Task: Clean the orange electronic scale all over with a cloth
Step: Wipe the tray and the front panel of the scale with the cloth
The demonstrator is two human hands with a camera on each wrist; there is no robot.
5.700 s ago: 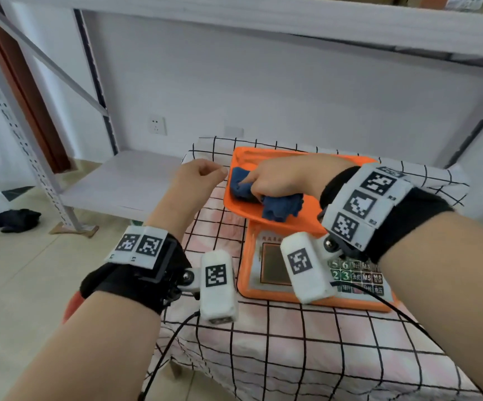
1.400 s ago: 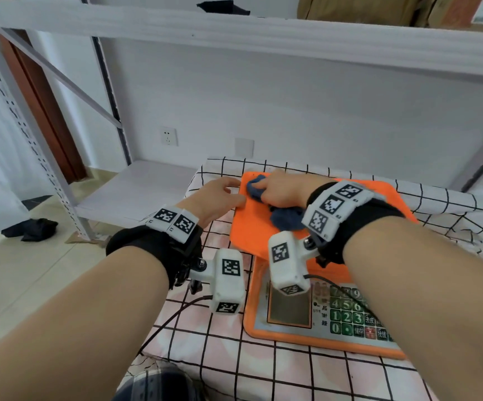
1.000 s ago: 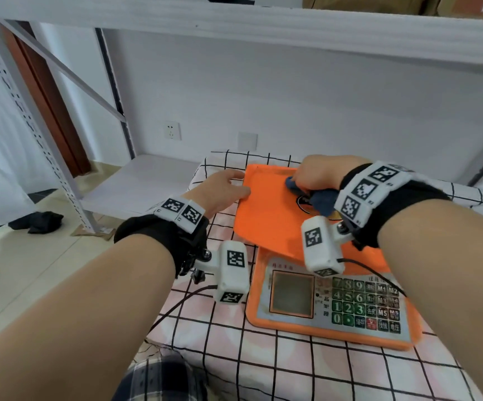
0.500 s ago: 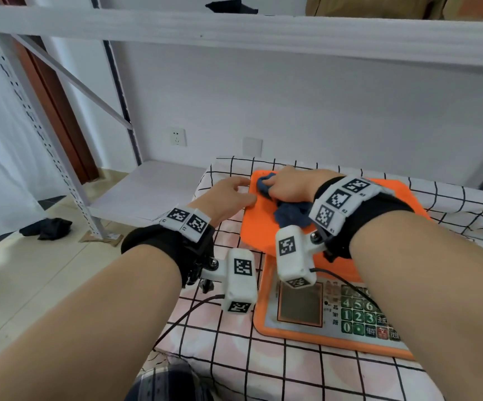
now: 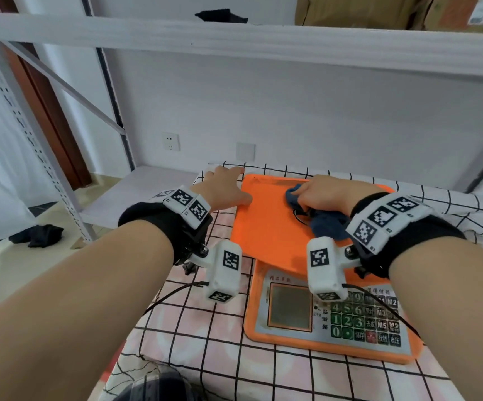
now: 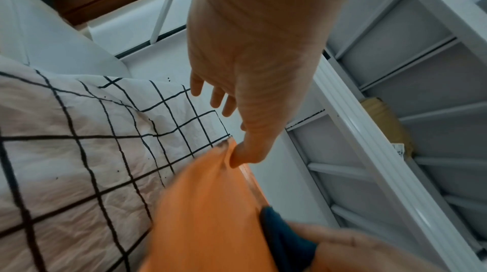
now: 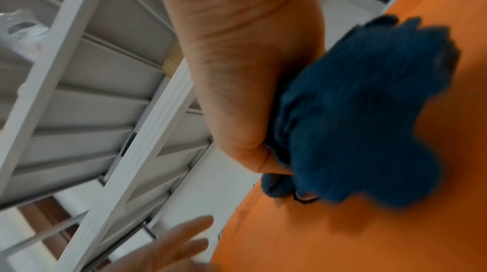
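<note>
The orange electronic scale (image 5: 266,227) stands on the checked tablecloth, its keypad and display panel (image 5: 333,316) nearest me. My right hand (image 5: 325,192) grips a bunched dark blue cloth (image 5: 325,224) and presses it on the orange weighing pan, right of the middle. In the right wrist view the cloth (image 7: 355,120) bulges out from under my right hand (image 7: 253,97) onto the pan (image 7: 329,235). My left hand (image 5: 223,188) lies at the pan's left edge with straight fingers, the thumb (image 6: 245,151) touching the pan's rim (image 6: 210,203).
A table with a black-and-white checked cloth (image 5: 205,328) carries the scale. White metal shelving (image 5: 234,39) runs overhead and to the left, with a low shelf board (image 5: 136,192) beside the table. Cardboard boxes (image 5: 379,10) stand on the top shelf. A dark rag (image 5: 36,234) lies on the floor.
My right hand has slid the cloth from the pan's far left corner to the right, towards the pan's middle. The left hand stays at the pan's left edge.
</note>
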